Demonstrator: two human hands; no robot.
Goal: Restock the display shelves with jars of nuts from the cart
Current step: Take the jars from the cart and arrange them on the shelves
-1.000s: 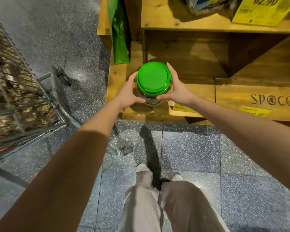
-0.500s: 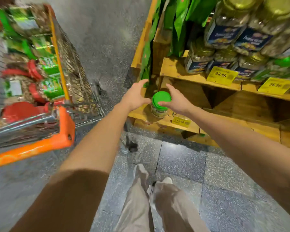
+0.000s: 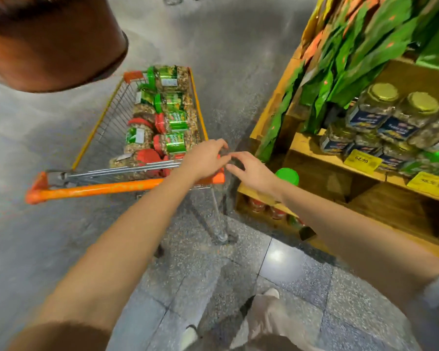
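Observation:
A green-lidded jar of nuts [image 3: 287,176] stands on the low wooden shelf [image 3: 261,196], just behind my right wrist. My right hand [image 3: 251,171] hovers empty to its left, fingers loosely spread. My left hand [image 3: 204,158] is also empty, fingers relaxed, above the right end of the cart's orange handle [image 3: 99,190]. The wire cart [image 3: 107,122] holds several jars of nuts with green and red lids [image 3: 173,122] lying on their sides.
Jars with gold lids [image 3: 380,115] fill the upper shelf above yellow price tags [image 3: 362,159]. Green bags [image 3: 340,79] hang at the display's corner. A few small red-lidded jars [image 3: 257,205] sit on the bottom ledge. Grey tiled floor [image 3: 238,274] lies between cart and shelves.
Both hands have let go of the green-lidded jar, which now stands on the low shelf, and moved left toward the cart. The view has swung up and left.

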